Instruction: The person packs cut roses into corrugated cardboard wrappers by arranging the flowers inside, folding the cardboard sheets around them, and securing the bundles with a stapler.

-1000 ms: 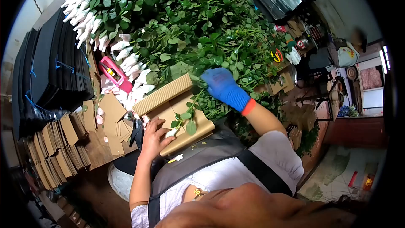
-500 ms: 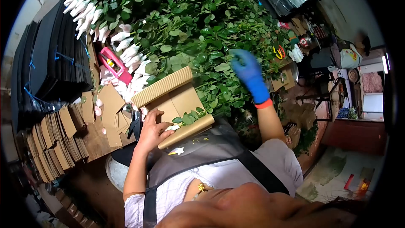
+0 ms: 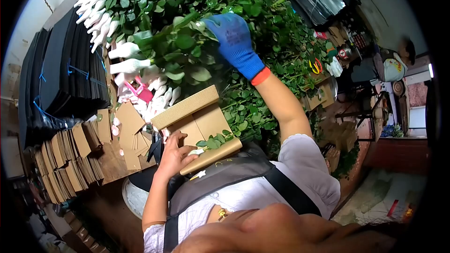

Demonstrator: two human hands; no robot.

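My right hand (image 3: 232,37), in a blue glove with an orange cuff, grips the leafy stems of a few roses (image 3: 131,65) above the pile. Their buds, in white net sleeves, point left. My bare left hand (image 3: 173,158) lies spread at the left edge of a sheet of corrugated cardboard (image 3: 206,122) in front of me. A leafy rose stem (image 3: 215,141) lies on the sheet, its white-netted bud touching my left fingers. The near edge of the sheet is rolled up towards my apron.
A large heap of leafy roses (image 3: 276,37) covers the table. Stacked black sheets (image 3: 70,70), cardboard pieces (image 3: 70,152), black scissors (image 3: 155,147) and a pink holder (image 3: 143,93) are on the left. Red-and-yellow scissors (image 3: 315,64) lie right. Another person (image 3: 393,68) is at the far right.
My right hand has swung left across the pile, now lifting roses by their stems. My left hand stays on the cardboard. The whole view has shifted slightly.
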